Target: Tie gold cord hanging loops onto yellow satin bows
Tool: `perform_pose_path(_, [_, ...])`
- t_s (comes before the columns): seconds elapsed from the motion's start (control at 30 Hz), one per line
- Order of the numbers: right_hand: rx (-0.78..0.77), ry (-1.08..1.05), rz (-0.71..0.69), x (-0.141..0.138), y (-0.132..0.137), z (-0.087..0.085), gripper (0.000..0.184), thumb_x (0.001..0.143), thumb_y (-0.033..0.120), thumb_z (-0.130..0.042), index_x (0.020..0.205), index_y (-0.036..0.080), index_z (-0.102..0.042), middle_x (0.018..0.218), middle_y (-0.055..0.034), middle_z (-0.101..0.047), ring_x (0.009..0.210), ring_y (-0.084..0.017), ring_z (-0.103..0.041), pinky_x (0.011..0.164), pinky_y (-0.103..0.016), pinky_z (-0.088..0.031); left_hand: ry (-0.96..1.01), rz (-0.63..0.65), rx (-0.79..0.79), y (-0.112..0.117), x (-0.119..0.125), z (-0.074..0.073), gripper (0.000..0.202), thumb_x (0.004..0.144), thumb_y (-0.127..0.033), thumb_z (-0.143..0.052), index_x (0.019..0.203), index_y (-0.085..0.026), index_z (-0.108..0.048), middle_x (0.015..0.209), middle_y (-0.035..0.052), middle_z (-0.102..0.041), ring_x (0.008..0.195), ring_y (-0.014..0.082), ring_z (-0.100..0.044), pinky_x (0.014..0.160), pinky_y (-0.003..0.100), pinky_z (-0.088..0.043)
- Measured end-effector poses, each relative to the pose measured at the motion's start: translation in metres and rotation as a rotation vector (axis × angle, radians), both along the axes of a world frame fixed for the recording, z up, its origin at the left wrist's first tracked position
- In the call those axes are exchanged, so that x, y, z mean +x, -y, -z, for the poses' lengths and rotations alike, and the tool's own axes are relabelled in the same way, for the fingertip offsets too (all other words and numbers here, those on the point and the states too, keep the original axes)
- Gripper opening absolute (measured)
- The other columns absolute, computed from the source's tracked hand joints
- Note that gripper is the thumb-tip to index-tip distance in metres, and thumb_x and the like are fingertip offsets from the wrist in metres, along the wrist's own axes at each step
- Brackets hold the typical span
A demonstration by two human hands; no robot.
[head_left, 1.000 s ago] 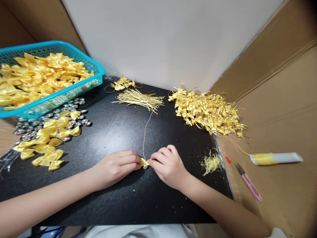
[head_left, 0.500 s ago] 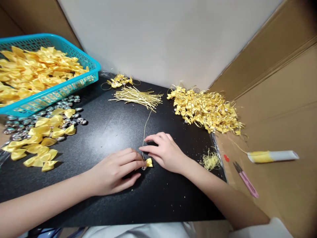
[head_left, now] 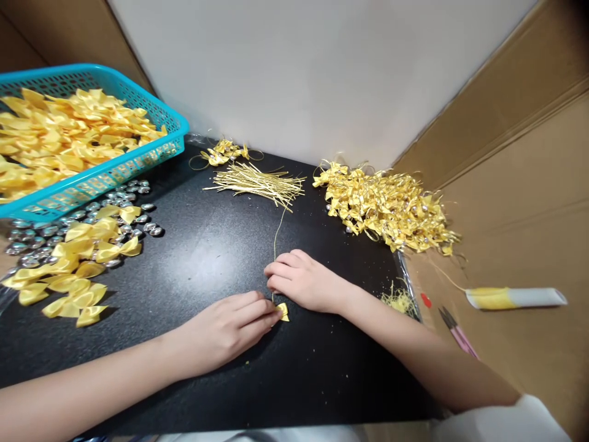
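Observation:
A small yellow ribbon bow point(head_left: 284, 312) is pinched between the fingertips of my left hand point(head_left: 234, 326), just above the black tabletop; most of it is covered by the fingers. My right hand point(head_left: 307, 283) is just above and to the right, its fingers curled together on a thin gold cord point(head_left: 275, 242). The cord's upper end reaches the pile of cut gold cords point(head_left: 257, 183); its lower end runs down to the bow. Where cord and bow meet is hidden by my left fingers.
A blue basket point(head_left: 172, 126) of yellow bows stands at the back left, with loose bows point(head_left: 76, 282) and silver beads point(head_left: 156, 231) before it. Finished-looking bows with loops point(head_left: 391, 209) are heaped at right, near thread scraps point(head_left: 399, 301), pink-handled snips point(head_left: 460, 334) and a thread tube point(head_left: 515, 298).
My right fingers have closed in on the cord from a spread pose. My left fingers have drawn tighter round the bow. The view has shifted slightly.

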State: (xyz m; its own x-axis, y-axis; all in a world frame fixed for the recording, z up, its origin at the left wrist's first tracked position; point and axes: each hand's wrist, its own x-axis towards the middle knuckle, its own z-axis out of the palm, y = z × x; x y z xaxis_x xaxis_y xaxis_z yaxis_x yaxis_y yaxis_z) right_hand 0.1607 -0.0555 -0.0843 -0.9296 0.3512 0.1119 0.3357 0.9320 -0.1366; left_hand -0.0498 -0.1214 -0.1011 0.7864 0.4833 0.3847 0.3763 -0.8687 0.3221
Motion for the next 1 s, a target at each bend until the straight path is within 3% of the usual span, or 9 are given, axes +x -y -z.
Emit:
perform_pose_path(0.13, [-0.151,-0.002,-0.026,0.004,-0.006,-0.012,0.024,0.095,0.038,-0.054,0.109,0.02,-0.063,0.122,-0.0058,-0.06,0.112,-0.023,-0.045,0.093,-0.037,-0.035,-0.009,-0.004,0.05,0.001,-0.001,0.001,0.024,0.099,-0.012,-0.042,0.113,-0.011,-0.061,0.093,0.009,-0.07,0.08,0.0184,-0.064,0.069,0.028,-0.055])
perform_pose_path(0.3, [-0.252,0.088,-0.102,-0.004,-0.016,-0.02,0.018,0.091,0.034,-0.061,0.102,0.022,-0.067,0.117,-0.0063,-0.059,0.108,-0.022,-0.045,0.09,-0.037,-0.034,-0.03,0.028,0.131,0.003,-0.003,-0.002,0.027,0.1,-0.01,-0.038,0.116,-0.007,-0.059,0.095,0.01,-0.07,0.083,0.0199,-0.063,0.073,0.029,-0.055])
perform_pose_path(0.43, [-0.246,0.143,-0.14,-0.011,-0.019,-0.025,0.012,0.091,0.03,-0.061,0.095,0.021,-0.069,0.112,-0.0055,-0.06,0.104,-0.022,-0.045,0.086,-0.036,-0.033,-0.033,0.048,0.172,0.004,-0.003,-0.007,0.033,0.1,-0.008,-0.032,0.113,-0.009,-0.062,0.093,0.0095,-0.07,0.085,0.0201,-0.063,0.076,0.029,-0.055])
perform_pose_path(0.6, [-0.254,0.175,-0.126,-0.014,-0.016,-0.029,0.022,0.097,0.03,-0.051,0.091,0.019,-0.068,0.108,-0.0048,-0.063,0.102,-0.021,-0.045,0.082,-0.035,-0.032,-0.022,0.04,0.145,0.004,-0.005,-0.001,0.03,0.099,-0.009,-0.036,0.116,-0.009,-0.061,0.095,0.0097,-0.07,0.088,0.0206,-0.064,0.078,0.03,-0.055])
perform_pose_path(0.83, [-0.276,0.196,-0.097,-0.015,-0.015,-0.024,0.018,0.096,0.026,-0.053,0.089,0.017,-0.066,0.093,-0.0027,-0.067,0.092,-0.019,-0.047,0.08,-0.033,-0.03,0.016,0.009,0.093,0.002,-0.003,0.003,0.028,0.097,-0.009,-0.042,0.117,-0.012,-0.062,0.109,0.0107,-0.072,0.093,0.0201,-0.065,0.079,0.029,-0.056])
perform_pose_path(1.0, [-0.264,0.184,-0.095,-0.015,-0.019,-0.021,0.019,0.097,0.025,-0.051,0.088,0.016,-0.065,0.092,-0.0028,-0.068,0.091,-0.018,-0.048,0.081,-0.032,-0.029,0.043,0.02,0.048,0.001,-0.004,0.003,0.027,0.096,-0.008,-0.043,0.115,-0.011,-0.062,0.104,0.0108,-0.073,0.092,0.0205,-0.066,0.078,0.03,-0.057])
